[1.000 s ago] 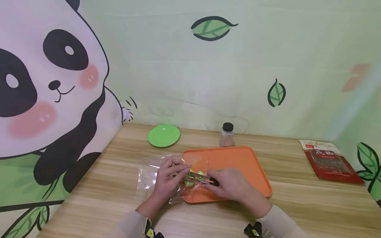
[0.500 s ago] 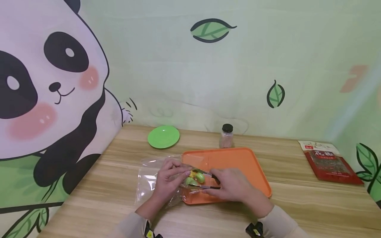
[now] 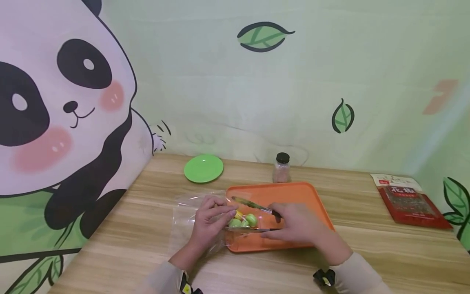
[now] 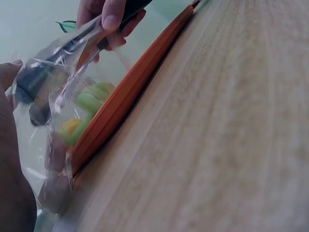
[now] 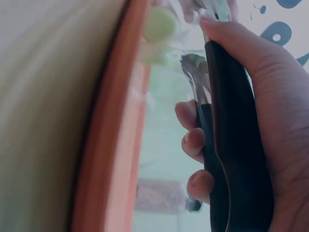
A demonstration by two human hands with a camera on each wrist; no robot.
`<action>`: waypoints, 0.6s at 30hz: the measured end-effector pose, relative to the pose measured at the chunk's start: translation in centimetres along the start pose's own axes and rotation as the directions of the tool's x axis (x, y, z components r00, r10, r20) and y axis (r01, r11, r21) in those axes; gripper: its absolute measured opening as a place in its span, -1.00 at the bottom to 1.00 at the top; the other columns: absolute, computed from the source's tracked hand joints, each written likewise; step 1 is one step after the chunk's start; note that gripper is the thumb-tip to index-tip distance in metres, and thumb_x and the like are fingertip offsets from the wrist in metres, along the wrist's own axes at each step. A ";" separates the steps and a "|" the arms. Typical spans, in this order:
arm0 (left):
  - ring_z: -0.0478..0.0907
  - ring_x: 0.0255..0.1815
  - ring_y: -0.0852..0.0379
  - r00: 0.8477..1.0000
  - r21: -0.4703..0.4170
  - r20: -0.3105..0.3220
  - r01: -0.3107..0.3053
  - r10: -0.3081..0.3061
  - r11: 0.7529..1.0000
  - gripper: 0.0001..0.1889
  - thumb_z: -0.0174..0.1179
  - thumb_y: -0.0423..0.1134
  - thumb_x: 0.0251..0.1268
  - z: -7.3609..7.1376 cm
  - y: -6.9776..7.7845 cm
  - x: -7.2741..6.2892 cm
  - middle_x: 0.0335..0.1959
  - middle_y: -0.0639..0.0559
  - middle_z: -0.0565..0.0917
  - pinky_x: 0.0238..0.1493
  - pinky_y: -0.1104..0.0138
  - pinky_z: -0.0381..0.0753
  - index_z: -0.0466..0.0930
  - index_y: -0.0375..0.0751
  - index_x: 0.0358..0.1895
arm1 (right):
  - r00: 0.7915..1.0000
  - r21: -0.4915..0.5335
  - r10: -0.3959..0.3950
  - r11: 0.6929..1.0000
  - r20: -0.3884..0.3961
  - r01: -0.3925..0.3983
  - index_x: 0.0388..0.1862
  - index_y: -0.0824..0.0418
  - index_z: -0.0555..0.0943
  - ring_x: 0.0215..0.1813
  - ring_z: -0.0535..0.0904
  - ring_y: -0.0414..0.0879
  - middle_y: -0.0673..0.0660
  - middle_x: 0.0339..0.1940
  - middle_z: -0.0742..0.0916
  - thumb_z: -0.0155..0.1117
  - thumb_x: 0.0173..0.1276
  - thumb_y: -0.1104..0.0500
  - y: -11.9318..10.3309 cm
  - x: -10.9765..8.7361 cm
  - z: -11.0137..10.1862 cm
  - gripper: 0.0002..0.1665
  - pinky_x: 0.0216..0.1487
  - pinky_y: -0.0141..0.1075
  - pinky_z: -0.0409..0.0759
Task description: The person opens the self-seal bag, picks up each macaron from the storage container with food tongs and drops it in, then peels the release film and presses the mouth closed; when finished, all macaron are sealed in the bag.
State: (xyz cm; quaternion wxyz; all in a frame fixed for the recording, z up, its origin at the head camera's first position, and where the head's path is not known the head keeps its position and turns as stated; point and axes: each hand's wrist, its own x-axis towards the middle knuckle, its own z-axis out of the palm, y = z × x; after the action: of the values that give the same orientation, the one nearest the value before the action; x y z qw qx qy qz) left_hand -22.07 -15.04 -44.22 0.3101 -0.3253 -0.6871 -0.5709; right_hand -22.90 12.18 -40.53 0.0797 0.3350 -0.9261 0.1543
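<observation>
My left hand (image 3: pixel 210 218) grips the clear plastic bag (image 3: pixel 183 210) near its mouth, at the left end of the orange tray (image 3: pixel 290 194). With my right hand (image 3: pixel 299 222) I hold black-handled metal tongs (image 5: pixel 236 130), their arms spread apart. Between the tong arms lie several light-green rounded pieces (image 3: pixel 251 220) and a yellow piece (image 3: pixel 238 214), low over the tray and beside my left fingertips. In the left wrist view, bag film overlaps the green pieces (image 4: pixel 94 96) and the tong tips. My left palm hides part of the bag.
Behind the tray stands a jar (image 3: pixel 281 169) with a black lid. A green plate (image 3: pixel 203 168) lies at the back left. Far to the right is a red-and-white packet (image 3: pixel 407 202). A panda-printed backdrop (image 3: pixel 220 81) borders the wooden table (image 3: pixel 367 249).
The tongs have spread from nearly closed to wide apart, and my right hand has moved slightly right. More of the green pieces shows. My left hand stays at the bag.
</observation>
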 end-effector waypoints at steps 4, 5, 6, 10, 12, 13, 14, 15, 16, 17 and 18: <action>0.43 -0.21 -0.06 1.000 0.005 0.007 0.003 -0.003 1.000 -0.80 0.43 -0.64 -0.04 0.0 0.1 0.1 -0.39 -0.11 0.59 -0.10 0.33 0.40 0.77 -0.42 -0.29 | 1.000 -0.005 0.017 1.000 -0.025 -0.017 -0.32 -0.04 0.53 -0.60 0.29 -0.34 -0.18 -0.55 0.55 0.39 0.07 -0.51 1.2 -1.3 -0.7 -0.38 -0.60 -0.40 0.26; 0.43 -0.21 -0.06 1.000 0.006 0.007 0.003 -0.003 1.000 -0.80 0.43 -0.65 -0.04 0.1 0.2 0.1 -0.39 -0.11 0.59 -0.09 0.34 0.41 0.77 -0.42 -0.29 | 0.999 -0.006 0.023 1.000 -0.028 -0.024 -0.33 -0.04 0.53 -0.59 0.29 -0.34 -0.17 -0.56 0.55 0.38 0.07 -0.53 1.5 -1.8 -0.7 -0.37 -0.60 -0.40 0.26; 0.44 -0.20 -0.05 1.000 0.007 0.007 0.003 -0.003 1.000 -0.80 0.43 -0.65 -0.04 0.1 0.2 0.1 -0.39 -0.11 0.59 -0.09 0.34 0.41 0.77 -0.41 -0.29 | 0.999 -0.003 0.034 0.999 -0.025 -0.034 -0.34 -0.06 0.53 -0.58 0.29 -0.35 -0.17 -0.55 0.55 0.36 0.08 -0.54 1.8 -2.3 -0.8 -0.37 -0.59 -0.41 0.25; 0.45 -0.19 -0.04 1.000 0.006 0.016 0.006 -0.006 1.000 -0.80 0.42 -0.64 -0.01 0.2 -0.2 0.0 -0.38 -0.10 0.60 -0.07 0.35 0.42 0.78 -0.40 -0.28 | 0.996 0.014 0.080 0.997 -0.027 -0.080 -0.35 -0.09 0.52 -0.57 0.25 -0.36 -0.16 -0.58 0.51 0.31 0.07 -0.58 3.0 -4.5 -0.8 -0.37 -0.60 -0.42 0.21; 0.47 -0.18 -0.03 1.000 0.008 0.021 0.011 -0.011 1.000 -0.80 0.42 -0.64 -0.01 0.3 -0.9 -0.3 -0.37 -0.10 0.62 -0.06 0.35 0.43 0.78 -0.39 -0.28 | 0.994 0.037 0.099 0.995 -0.041 -0.097 -0.33 -0.10 0.53 -0.60 0.21 -0.37 -0.18 -0.61 0.45 0.34 0.06 -0.56 3.6 -5.5 -0.9 -0.38 -0.61 -0.43 0.17; 0.47 -0.17 -0.03 1.000 0.008 0.021 0.014 -0.014 1.000 -0.79 0.42 -0.64 0.00 0.4 -1.3 -0.4 -0.36 -0.10 0.63 -0.06 0.35 0.43 0.78 -0.38 -0.28 | 0.993 0.048 0.103 0.994 -0.056 -0.101 -0.33 -0.09 0.53 -0.61 0.19 -0.38 -0.19 -0.63 0.42 0.36 0.05 -0.55 3.8 -5.9 -0.9 -0.38 -0.62 -0.44 0.15; 0.48 -0.16 -0.02 1.000 0.012 0.019 0.016 -0.016 1.000 -0.79 0.42 -0.64 0.00 0.4 -1.7 -0.6 -0.35 -0.09 0.64 -0.05 0.36 0.43 0.79 -0.37 -0.28 | 0.992 0.068 0.111 0.992 -0.067 -0.106 -0.32 -0.09 0.53 -0.62 0.17 -0.38 -0.20 -0.64 0.39 0.39 0.04 -0.53 4.0 -6.2 -0.9 -0.39 -0.63 -0.44 0.14; 0.48 -0.16 -0.01 1.000 0.015 0.018 0.015 -0.015 1.000 -0.79 0.42 -0.64 0.00 0.4 -2.1 -0.7 -0.35 -0.09 0.65 -0.05 0.37 0.42 0.79 -0.35 -0.28 | 0.990 0.083 0.118 0.990 -0.082 -0.111 -0.31 -0.09 0.54 -0.64 0.15 -0.39 -0.22 -0.66 0.37 0.41 0.03 -0.52 4.2 -6.5 -1.0 -0.40 -0.65 -0.44 0.12; 0.49 -0.16 -0.01 1.000 0.016 0.016 0.016 -0.017 1.000 -0.78 0.42 -0.63 0.00 0.4 -2.5 -0.9 -0.34 -0.08 0.65 -0.05 0.37 0.42 0.79 -0.34 -0.28 | 0.988 0.099 0.120 0.989 -0.097 -0.111 -0.29 -0.08 0.55 -0.64 0.14 -0.40 -0.22 -0.66 0.36 0.43 0.03 -0.50 4.4 -6.7 -1.0 -0.40 -0.65 -0.45 0.12; 0.49 -0.16 0.00 1.000 0.015 0.015 0.020 -0.020 1.000 -0.78 0.42 -0.63 0.00 0.4 -2.9 -1.0 -0.33 -0.07 0.66 -0.04 0.37 0.42 0.80 -0.32 -0.27 | 0.986 0.115 0.126 0.987 -0.109 -0.114 -0.28 -0.08 0.56 -0.65 0.15 -0.40 -0.23 -0.67 0.36 0.45 0.02 -0.48 4.6 -6.9 -1.0 -0.41 -0.66 -0.45 0.13; 0.49 -0.15 0.01 1.000 0.010 0.017 0.024 -0.024 1.000 -0.78 0.43 -0.61 0.01 0.4 -3.1 -1.1 -0.32 -0.05 0.67 -0.03 0.37 0.42 0.80 -0.30 -0.27 | 0.984 0.134 0.131 0.984 -0.120 -0.115 -0.26 -0.07 0.58 -0.65 0.16 -0.40 -0.22 -0.67 0.38 0.47 0.03 -0.46 4.8 -7.1 -1.1 -0.41 -0.66 -0.45 0.15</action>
State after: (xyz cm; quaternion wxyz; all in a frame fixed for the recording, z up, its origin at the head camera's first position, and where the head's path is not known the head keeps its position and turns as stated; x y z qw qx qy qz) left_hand -23.90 -15.13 -46.99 0.2991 -0.3203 -0.6964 -0.5682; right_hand -20.58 20.27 -42.43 0.1078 0.2708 -0.9264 0.2383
